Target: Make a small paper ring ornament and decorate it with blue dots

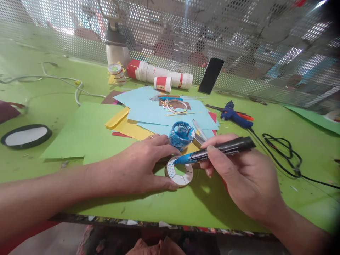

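A white ring (186, 176) with a hole in its middle lies on the green table top, its face marked off in sections by dark lines. Blue dots cover its left part. My left hand (152, 159) grips the ring's left side between thumb and fingers. In my right hand (239, 173) is a black marker pen (220, 150), held slanting, its blue-stained tip touching or just over the dotted part. Just behind the ring stands an open jar of blue paint (182, 134). The ring's far edge is partly hidden by my fingers and the pen.
Sheets of blue paper (148, 113), green paper (85, 127) and yellow paper (143, 131) lie behind my hands. A blue glue gun (235, 115) with a black cord is at the right. Stacked paper cups (170, 75), a phone (211, 75) and a spray bottle (117, 46) stand near the perforated screen (164, 39).
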The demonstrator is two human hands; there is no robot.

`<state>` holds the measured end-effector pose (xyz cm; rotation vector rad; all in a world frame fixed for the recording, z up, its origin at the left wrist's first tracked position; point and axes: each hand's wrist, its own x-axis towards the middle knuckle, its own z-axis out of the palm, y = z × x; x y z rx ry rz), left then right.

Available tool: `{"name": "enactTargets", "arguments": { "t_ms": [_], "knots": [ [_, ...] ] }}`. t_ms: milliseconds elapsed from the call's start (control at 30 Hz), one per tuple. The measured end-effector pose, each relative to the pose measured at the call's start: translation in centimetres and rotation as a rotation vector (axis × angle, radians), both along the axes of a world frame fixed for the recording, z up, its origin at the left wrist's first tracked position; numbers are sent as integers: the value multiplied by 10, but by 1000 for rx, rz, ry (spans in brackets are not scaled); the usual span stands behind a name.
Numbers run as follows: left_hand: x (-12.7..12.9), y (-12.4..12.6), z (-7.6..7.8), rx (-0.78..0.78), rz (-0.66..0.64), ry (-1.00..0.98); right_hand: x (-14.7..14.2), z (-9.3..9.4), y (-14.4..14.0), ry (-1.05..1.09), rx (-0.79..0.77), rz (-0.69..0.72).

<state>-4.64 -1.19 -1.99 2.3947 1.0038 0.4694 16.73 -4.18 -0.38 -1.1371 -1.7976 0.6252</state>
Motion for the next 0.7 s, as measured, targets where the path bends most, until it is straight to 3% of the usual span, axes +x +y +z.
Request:
{"name": "enactTargets", "arguments": {
  "t_ms": [700],
  "knots": [
    [-1,0,-2,6,2,8,1,-1,2,-118,55,-45]
  ]
}}
